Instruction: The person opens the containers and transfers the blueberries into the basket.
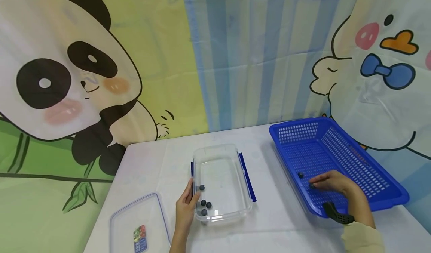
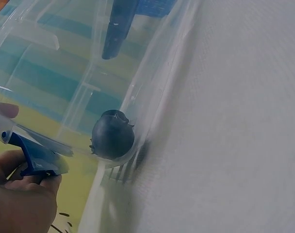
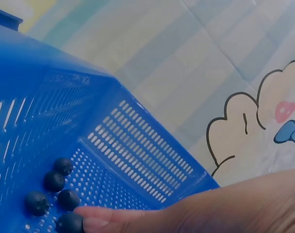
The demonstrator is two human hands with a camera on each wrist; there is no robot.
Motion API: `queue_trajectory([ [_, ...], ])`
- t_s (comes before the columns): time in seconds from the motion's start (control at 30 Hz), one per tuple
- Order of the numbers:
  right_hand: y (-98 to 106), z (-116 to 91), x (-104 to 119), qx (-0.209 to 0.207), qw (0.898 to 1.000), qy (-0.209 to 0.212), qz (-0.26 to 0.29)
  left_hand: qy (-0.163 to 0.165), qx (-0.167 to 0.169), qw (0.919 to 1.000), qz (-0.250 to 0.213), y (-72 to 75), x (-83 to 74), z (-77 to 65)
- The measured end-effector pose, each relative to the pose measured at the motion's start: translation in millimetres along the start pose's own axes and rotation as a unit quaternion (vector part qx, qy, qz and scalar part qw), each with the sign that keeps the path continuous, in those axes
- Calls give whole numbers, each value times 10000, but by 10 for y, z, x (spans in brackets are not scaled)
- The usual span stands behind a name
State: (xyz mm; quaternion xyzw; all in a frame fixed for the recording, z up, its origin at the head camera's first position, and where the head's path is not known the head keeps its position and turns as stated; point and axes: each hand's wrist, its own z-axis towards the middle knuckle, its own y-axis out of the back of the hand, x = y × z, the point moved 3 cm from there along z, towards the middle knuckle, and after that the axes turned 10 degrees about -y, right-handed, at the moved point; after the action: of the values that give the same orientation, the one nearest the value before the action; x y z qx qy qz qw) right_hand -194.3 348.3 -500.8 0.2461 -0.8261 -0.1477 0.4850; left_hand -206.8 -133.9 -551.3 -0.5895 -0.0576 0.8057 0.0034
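A clear plastic food container point(image 1: 223, 178) with blue side clasps stands on the table, several blueberries point(image 1: 208, 204) inside along its left and near side. My left hand point(image 1: 186, 207) grips the container's left wall, thumb at the rim and fingers around the blue clasp point(image 2: 37, 153) in the left wrist view. Inside the blue perforated basket point(image 1: 350, 163), my right hand point(image 1: 333, 182) pinches a blueberry point(image 3: 70, 223) between its fingertips. Several more blueberries point(image 3: 54, 181) lie beside those fingertips on the basket floor, mostly hidden from the head view.
A clear lid point(image 1: 151, 212) with a blue edge and a colourful label point(image 1: 140, 238) lies at the table's near left. White cloth point(image 1: 262, 223) covers the table between container and basket. Behind the table hangs a printed curtain point(image 1: 235, 58). A black band point(image 1: 336, 213) circles the right wrist.
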Motion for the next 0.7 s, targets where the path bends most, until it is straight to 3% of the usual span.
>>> queue_trajectory([
  [0.7, -19, 23, -19, 46, 9992, -328, -202, -166, 14, 9998, -85, 2, -1, 5],
])
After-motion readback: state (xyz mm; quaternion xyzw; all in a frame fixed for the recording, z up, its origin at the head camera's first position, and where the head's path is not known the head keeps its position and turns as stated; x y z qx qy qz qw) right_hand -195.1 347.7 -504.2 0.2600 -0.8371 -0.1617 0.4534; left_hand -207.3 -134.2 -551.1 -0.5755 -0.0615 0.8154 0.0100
